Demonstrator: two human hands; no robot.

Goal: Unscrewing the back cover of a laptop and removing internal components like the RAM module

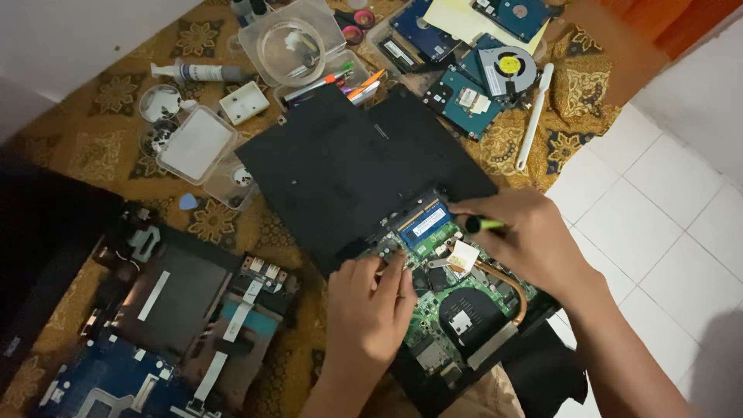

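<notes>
the opened black laptop (364,170) lay on the patterned cloth. the right hand (526,240) gripped a green-handled screwdriver (481,225) over its green board (433,310); the left hand's (370,306) fingers pressed the board's edge, grasping nothing. next needs steady tip seating.

Single head-worn camera, looking steeply down from above, fairly close over an opened laptop (364,166) on patterned cloth (108,131)

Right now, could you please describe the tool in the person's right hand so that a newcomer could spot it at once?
Find the open black laptop in the middle of the patterned cloth, its green circuit board exposed. Above the blue memory module the right hand holds a screwdriver. Its black and bright green handle is the only one over the board.
</notes>
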